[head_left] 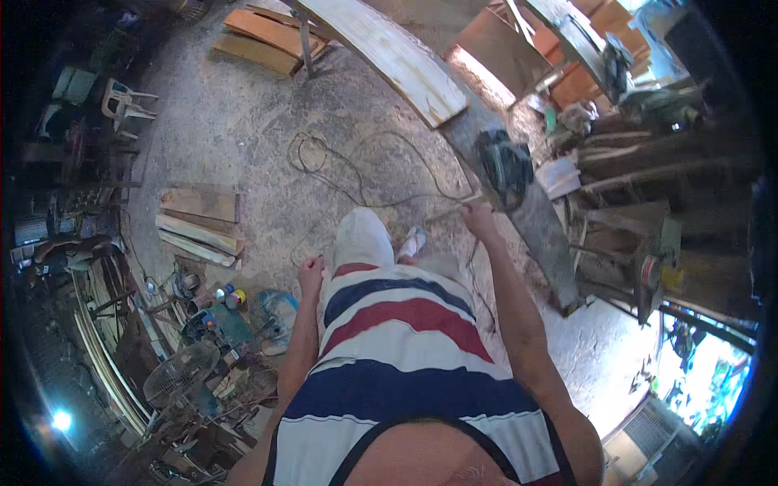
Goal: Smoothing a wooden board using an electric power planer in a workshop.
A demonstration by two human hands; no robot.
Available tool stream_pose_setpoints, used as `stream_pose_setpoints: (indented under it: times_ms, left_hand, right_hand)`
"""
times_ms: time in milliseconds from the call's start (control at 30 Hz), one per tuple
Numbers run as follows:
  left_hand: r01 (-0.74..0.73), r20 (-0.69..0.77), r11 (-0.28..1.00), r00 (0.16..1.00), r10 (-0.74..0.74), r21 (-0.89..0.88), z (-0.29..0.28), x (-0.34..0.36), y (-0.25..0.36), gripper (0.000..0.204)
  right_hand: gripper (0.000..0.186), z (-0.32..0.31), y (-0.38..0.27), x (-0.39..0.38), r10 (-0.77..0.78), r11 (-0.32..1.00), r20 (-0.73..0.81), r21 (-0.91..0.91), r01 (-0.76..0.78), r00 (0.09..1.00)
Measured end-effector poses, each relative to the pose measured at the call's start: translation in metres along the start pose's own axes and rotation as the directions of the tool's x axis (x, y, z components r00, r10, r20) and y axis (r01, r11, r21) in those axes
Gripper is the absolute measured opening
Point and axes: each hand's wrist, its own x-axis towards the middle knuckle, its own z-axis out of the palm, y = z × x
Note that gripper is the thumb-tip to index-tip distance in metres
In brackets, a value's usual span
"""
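Observation:
My right hand (480,217) is stretched forward and pinches a thin dark power cord (381,198) that loops across the concrete floor. The cord leads to a dark green power tool (504,164) resting on a long grey plank (531,212) just beyond my fingers. My left hand (309,272) hangs by my hip with the fingers curled; whether it grips the cord's slack I cannot tell. My striped shirt fills the lower middle of the view.
A pale board (397,55) lies on a stand ahead. Short planks (198,223) are stacked on the floor at left. A floor fan (180,374), cans and tools crowd the lower left. Timber and machines (656,186) line the right side. A white plastic chair (123,100) stands far left.

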Motion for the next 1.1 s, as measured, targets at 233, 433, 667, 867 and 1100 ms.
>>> stream_pose_setpoints:
  times_ms: [233,433,667,867,1100]
  left_hand:
    - [-0.057,0.293,0.924,0.940,0.178,-0.377,0.124,0.101,0.215,0.034]
    - [0.256,0.664,0.917,0.748,0.012,-0.306,0.270,0.167,0.341,0.063]
    - [0.601,0.816,0.749,0.560,-0.146,-0.278,0.345,0.165,0.386,0.095]
    - [0.433,0.658,0.778,0.752,-0.034,-0.455,0.373,0.177,0.367,0.097]
    - [0.228,0.462,0.553,0.823,0.330,-0.801,0.259,0.098,0.418,0.072]
  right_hand:
    - [0.041,-0.105,-0.077,0.202,-0.057,0.962,-0.314,0.237,0.137,0.948]
    - [0.092,-0.116,-0.079,0.284,0.127,0.990,-0.262,-0.029,-0.140,0.957]
    - [0.098,-0.106,-0.109,0.293,0.154,0.987,-0.079,0.065,-0.150,0.985]
    - [0.089,-0.120,-0.119,0.285,0.103,0.991,-0.161,-0.067,-0.115,0.981]
    - [0.074,-0.167,-0.155,0.210,-0.120,0.714,0.156,0.700,-0.024,0.981]
